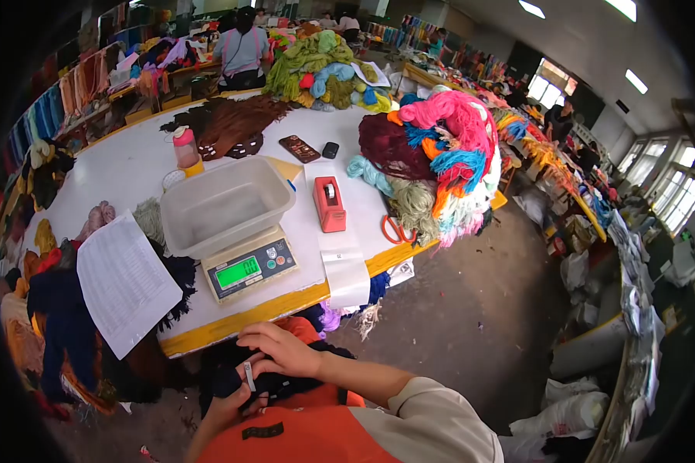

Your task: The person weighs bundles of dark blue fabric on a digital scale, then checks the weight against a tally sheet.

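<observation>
Low in the frame, left hand (225, 413) and right hand (284, 351) clasp a dark yarn bundle (222, 380) bearing a white tag (249, 376); tagging seems underway, and the tub (224, 202) on the scale (251, 266) sits empty.

Clear at three o'clock of the hands (282, 351), over bare floor (471, 309). Blocked at twelve by the worktop (301, 297) edge, with scale (251, 268) and tub (224, 202) just behind. Narrow bare lane at one o'clock between tub and tape dispenser (330, 204). Walled at two by yarn heap (440, 162).
</observation>
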`<state>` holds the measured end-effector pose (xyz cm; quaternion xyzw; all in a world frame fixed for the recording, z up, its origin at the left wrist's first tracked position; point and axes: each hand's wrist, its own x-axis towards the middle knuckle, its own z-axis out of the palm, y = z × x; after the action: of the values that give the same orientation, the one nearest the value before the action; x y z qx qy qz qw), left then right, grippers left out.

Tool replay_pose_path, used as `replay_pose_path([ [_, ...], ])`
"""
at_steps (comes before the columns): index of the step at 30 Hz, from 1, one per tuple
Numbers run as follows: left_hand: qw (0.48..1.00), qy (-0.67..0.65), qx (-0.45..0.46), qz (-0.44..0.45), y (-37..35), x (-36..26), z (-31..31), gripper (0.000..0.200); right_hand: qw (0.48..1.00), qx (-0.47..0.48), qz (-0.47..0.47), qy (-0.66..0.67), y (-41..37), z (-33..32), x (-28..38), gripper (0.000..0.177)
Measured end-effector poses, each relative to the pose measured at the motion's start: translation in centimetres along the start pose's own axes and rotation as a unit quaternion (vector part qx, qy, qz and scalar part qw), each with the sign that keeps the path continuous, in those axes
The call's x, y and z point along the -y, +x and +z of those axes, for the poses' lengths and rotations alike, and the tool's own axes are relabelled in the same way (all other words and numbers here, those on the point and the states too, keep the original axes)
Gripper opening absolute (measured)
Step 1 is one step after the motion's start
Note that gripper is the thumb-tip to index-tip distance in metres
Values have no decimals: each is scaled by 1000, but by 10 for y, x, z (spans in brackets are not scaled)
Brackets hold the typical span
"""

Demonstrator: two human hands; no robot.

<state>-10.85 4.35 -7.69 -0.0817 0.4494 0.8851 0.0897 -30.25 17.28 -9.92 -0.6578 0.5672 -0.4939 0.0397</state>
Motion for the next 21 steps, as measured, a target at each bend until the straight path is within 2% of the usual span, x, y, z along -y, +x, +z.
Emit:
replay_pose_path([
  [3,999,-1,-32,-23,-2,6,-1,75,998,11,30,53,1,6,3,61],
  [6,999,-4,-43,-17,-3,0,7,69,999,10,34,33,-1,12,0,62],
  [8,996,-10,-85,-13,-1,0,14,68,997,-1,56,58,-3,14,2,60],
  [9,994,-13,-106,-13,-3,1,15,68,991,-12,108,77,-3,15,7,61],
  [11,992,-6,-124,-6,-3,0,16,70,986,-64,136,77,-2,20,10,60],
  [12,990,1,-140,3,-2,0,17,72,973,-79,179,120,-8,27,9,49],
  [14,989,13,-141,31,3,10,7,75,924,-8,261,278,-22,39,-1,36],
  [15,988,28,-144,56,5,11,4,78,940,6,211,268,-21,38,4,32],
  [16,987,28,-145,56,5,11,4,78,940,6,211,268,-19,39,8,32],
  [18,980,98,-157,68,7,8,6,82,884,43,234,401,-16,39,18,38],
  [19,980,99,-156,67,7,8,4,82,853,116,277,427,-13,30,21,44],
  [21,970,200,-126,62,6,13,-6,85,838,240,294,391,-8,24,12,46],
])
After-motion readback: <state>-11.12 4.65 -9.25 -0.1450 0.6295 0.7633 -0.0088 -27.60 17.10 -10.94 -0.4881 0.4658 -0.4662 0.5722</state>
